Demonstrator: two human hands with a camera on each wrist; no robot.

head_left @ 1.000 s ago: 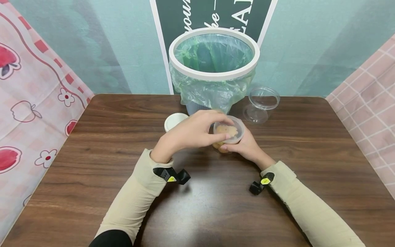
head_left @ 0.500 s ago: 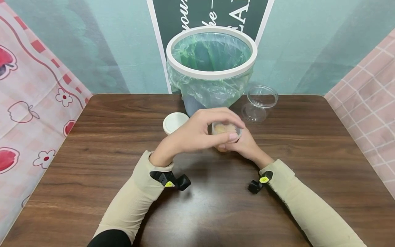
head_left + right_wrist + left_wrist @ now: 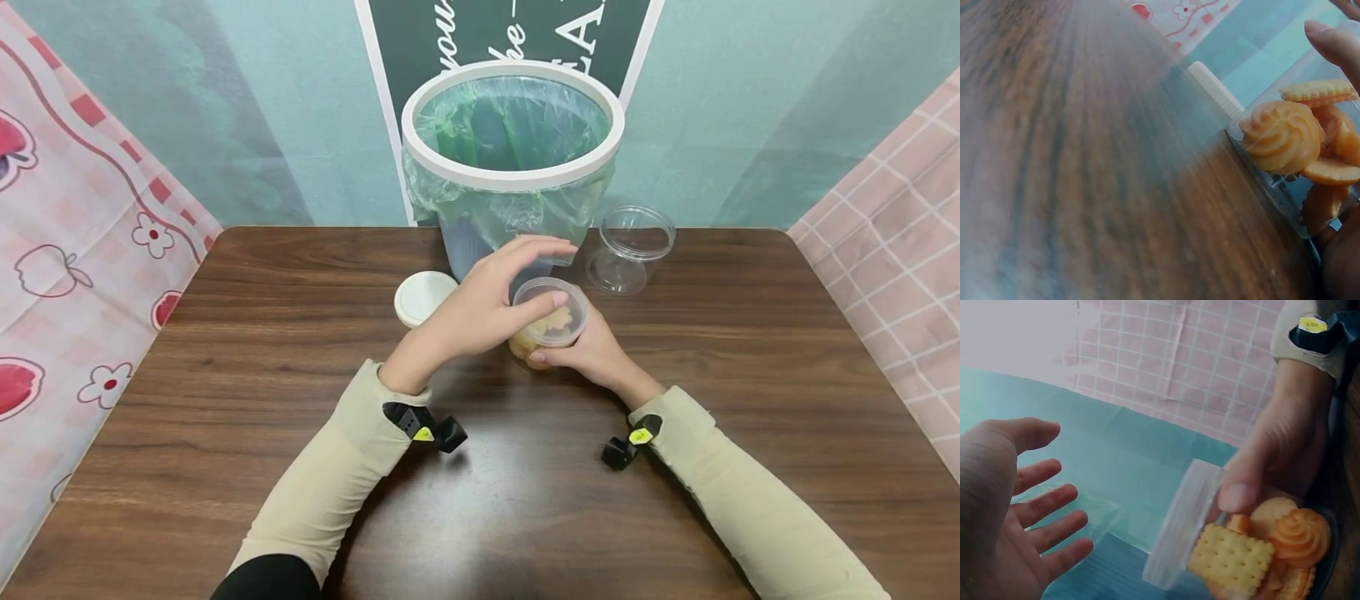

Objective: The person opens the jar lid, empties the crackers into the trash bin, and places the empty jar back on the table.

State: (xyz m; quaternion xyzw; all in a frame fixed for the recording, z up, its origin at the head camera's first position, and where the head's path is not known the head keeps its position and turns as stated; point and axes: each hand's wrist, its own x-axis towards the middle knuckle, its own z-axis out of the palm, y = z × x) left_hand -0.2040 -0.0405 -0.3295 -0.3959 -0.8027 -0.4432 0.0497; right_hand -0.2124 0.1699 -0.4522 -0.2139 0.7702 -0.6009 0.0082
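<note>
My right hand (image 3: pixel 600 354) grips a clear jar (image 3: pixel 522 346) of biscuits, its thumb across the near side. A translucent lid (image 3: pixel 1180 528) sits on the jar's mouth. Through the wall show a square, pricked cracker (image 3: pixel 1230 557) and a swirled butter cookie (image 3: pixel 1282 137), among several others. My left hand (image 3: pixel 483 304) is over the jar's left side with its fingers spread and straight. In the left wrist view the left fingers stand apart from the lid; in the head view the thumb overlaps it.
Behind the hands stands a bin (image 3: pixel 468 242) with a white rim and a green liner bag. A white lid (image 3: pixel 424 298) lies on the wooden table (image 3: pixel 480 517) left of the jar. An uncovered clear jar (image 3: pixel 622 271) stands to the right of the bin.
My left hand, earlier curved around the lid, has spread its fingers and drawn back up and away from it. The right hand still holds the jar in nearly the same place.
</note>
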